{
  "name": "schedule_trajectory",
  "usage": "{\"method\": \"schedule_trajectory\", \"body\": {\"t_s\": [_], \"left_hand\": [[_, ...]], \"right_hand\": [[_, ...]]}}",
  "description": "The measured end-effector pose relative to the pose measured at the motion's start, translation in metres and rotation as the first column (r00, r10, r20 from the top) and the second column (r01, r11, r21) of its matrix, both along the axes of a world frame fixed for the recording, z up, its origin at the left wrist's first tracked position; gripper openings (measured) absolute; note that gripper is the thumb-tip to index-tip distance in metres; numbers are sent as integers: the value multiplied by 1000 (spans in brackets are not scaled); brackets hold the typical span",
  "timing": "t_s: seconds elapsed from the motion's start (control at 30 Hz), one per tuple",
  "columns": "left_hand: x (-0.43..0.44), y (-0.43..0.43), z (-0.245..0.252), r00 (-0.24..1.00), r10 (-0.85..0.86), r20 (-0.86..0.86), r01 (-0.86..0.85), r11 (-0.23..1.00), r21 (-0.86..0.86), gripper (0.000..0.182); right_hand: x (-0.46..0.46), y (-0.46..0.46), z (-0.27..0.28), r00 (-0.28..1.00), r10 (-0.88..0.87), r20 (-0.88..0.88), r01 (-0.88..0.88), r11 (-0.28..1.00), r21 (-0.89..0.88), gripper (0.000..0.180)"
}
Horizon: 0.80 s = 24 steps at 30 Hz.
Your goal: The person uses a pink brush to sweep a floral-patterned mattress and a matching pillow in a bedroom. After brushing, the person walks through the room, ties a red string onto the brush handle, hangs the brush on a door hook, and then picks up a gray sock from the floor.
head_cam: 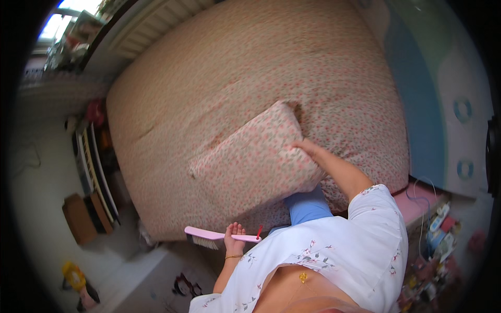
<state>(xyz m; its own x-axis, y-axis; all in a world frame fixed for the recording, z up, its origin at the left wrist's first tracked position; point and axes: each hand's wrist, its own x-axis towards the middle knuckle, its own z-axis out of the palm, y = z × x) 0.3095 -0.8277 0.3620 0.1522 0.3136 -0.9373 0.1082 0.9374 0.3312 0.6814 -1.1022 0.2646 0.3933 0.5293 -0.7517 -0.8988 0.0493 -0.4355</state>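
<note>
My left hand (234,243) grips the handle of a pink bed brush (207,233) with pale bristles and a red hanging loop. The brush is held level beside the bed's near edge, bristles facing toward me. With my right hand (304,146) I hold the right side of a floral-covered pillow (254,160). My thumb lies on top of it and the other fingers are hidden. The pillow rests tilted on a bed (250,66) whose sheet has the same small pink flower print. Creases run across the sheet.
A radiator (152,31) stands past the bed's far left side. At the left are a keyboard instrument (91,164) on edge and a cardboard box (78,221). A blue wall panel (419,105) borders the right. A pink-topped cabinet (415,205) with a cable stands near clutter (438,238).
</note>
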Motion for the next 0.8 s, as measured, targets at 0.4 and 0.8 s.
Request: {"method": "schedule_trajectory", "body": {"t_s": [0.4, 0.8], "left_hand": [[27, 51, -5, 993, -58, 104, 53, 997, 54, 15], [58, 33, 5, 993, -81, 86, 79, 997, 24, 13]], "right_hand": [[-63, -74, 272, 681, -728, -85, 681, 586, 439, 52], [59, -197, 267, -41, -900, 435, 830, 212, 516, 59]]}}
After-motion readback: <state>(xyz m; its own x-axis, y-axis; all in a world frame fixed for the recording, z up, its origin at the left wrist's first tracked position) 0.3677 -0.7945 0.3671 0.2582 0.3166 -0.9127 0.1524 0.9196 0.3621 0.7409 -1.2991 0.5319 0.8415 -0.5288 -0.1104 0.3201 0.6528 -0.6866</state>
